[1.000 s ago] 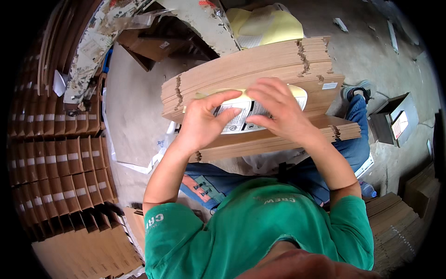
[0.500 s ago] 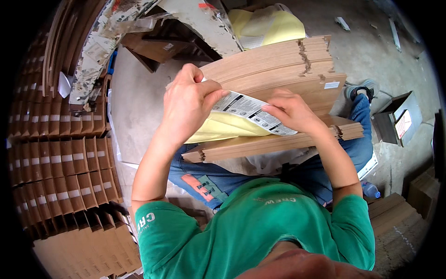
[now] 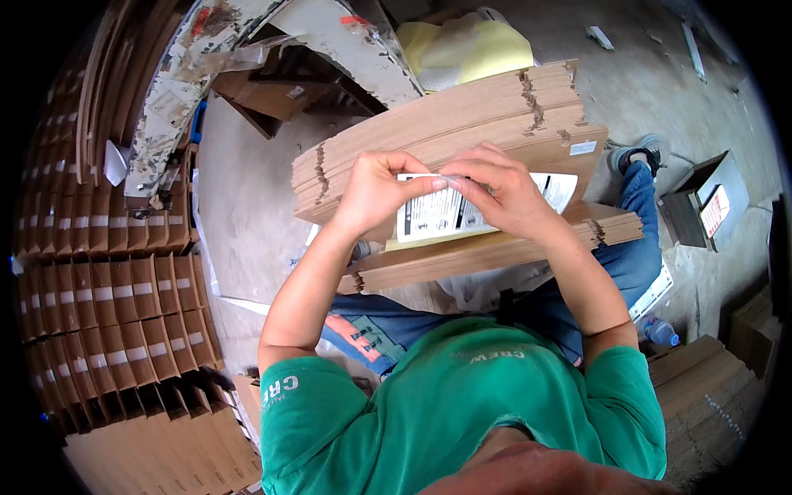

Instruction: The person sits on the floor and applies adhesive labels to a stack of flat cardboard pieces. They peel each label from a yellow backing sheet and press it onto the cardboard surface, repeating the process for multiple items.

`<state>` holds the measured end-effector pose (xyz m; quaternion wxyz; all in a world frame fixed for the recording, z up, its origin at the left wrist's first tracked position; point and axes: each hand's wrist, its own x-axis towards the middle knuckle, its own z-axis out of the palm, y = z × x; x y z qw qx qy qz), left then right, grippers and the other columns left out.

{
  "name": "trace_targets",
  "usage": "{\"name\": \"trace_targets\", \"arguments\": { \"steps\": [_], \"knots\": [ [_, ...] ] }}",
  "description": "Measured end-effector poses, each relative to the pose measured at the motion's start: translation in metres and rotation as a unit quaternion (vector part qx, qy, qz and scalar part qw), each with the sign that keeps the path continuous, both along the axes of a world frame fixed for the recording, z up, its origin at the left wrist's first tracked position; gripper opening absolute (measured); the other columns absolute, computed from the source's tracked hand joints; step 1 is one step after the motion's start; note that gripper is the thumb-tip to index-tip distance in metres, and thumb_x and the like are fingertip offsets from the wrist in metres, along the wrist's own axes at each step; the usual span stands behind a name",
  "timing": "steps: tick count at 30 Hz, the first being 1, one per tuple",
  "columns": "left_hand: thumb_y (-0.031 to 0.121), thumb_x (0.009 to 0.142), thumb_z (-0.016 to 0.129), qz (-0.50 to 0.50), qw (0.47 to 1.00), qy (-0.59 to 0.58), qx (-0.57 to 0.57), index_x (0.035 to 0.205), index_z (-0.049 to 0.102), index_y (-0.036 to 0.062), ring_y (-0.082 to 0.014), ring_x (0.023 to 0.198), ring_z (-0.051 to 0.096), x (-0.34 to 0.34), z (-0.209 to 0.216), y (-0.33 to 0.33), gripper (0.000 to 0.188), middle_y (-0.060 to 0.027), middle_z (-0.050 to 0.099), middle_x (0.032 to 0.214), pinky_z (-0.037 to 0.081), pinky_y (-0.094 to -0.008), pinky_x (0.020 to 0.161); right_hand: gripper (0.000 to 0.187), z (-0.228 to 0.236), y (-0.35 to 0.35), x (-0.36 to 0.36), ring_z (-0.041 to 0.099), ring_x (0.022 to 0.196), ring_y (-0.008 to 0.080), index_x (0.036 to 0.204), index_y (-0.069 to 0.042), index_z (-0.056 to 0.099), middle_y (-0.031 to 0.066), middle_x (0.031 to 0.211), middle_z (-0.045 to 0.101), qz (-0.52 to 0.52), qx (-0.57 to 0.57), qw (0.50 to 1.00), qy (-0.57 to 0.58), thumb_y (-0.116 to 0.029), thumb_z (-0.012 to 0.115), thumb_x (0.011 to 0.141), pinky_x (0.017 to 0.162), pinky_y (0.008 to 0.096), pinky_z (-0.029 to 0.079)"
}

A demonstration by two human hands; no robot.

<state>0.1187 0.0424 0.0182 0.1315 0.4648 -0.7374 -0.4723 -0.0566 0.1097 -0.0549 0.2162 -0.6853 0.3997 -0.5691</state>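
My left hand [image 3: 378,194] and my right hand [image 3: 505,191] meet in front of me, thumbs and fingertips pinching the top edge of a label sheet [image 3: 423,219]. It is white with black print, and part of it shows beyond the right hand. A strip of yellow paper [image 3: 412,243] lies beneath it. Behind my hands stands a leaning stack of flat brown boards [image 3: 412,124] with notched ends; a small white sticker [image 3: 582,148] is on its right part. A lower bundle of brown boards [image 3: 462,262] lies across my legs, nearer than the sheet.
Rows of brown divider compartments [image 3: 124,293] fill the left. A peeling painted frame [image 3: 334,37] stands at the far left, beside yellow sheets [image 3: 466,54]. On the right are a dark box [image 3: 697,206], a plastic bottle [image 3: 660,332] and stacked brown boards [image 3: 709,375].
My left hand has moved right and down, and my right hand slightly left, so they now meet. The label sheet, earlier stretched slantwise between them, now hangs from their fingertips.
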Motion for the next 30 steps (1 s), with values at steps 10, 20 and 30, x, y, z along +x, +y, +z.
{"name": "trace_targets", "arguments": {
  "steps": [10,20,30],
  "knots": [
    [0.011,0.088,0.058,0.027,0.987,0.063,0.148,0.098,0.065,-0.0023,-0.0044,0.076,0.056,0.020,-0.028,0.018,0.018,-0.0012,0.065,0.086,0.047,-0.0207,0.068,0.020,-0.022,0.005,0.006,0.059,0.079,0.0232,0.100,-0.004,0.062,0.0110,0.090,0.061,-0.006,0.103,0.993,-0.050,-0.008,0.063,0.081,0.067,0.0310,0.048],
    [0.018,0.090,0.047,0.081,0.968,0.123,0.202,0.099,0.062,-0.0041,-0.0079,0.081,0.057,0.020,-0.047,0.018,0.028,-0.0058,0.064,0.089,0.045,-0.0225,0.072,0.030,-0.021,-0.004,0.026,0.055,0.079,0.0248,0.093,-0.002,0.062,0.0087,0.091,0.058,-0.143,-0.153,0.973,0.101,0.000,0.063,0.064,0.065,0.0315,0.049],
    [0.025,0.090,0.045,0.091,0.961,0.133,0.225,0.099,0.058,-0.0043,-0.0160,0.084,0.062,0.020,-0.047,0.020,0.033,-0.0102,0.064,0.093,0.047,-0.0298,0.079,0.031,-0.025,0.001,0.029,0.054,0.082,0.0251,0.093,-0.001,0.061,0.0089,0.094,0.058,-0.132,-0.113,0.982,0.075,-0.001,0.062,0.062,0.070,0.0316,0.049]
  ]
}}
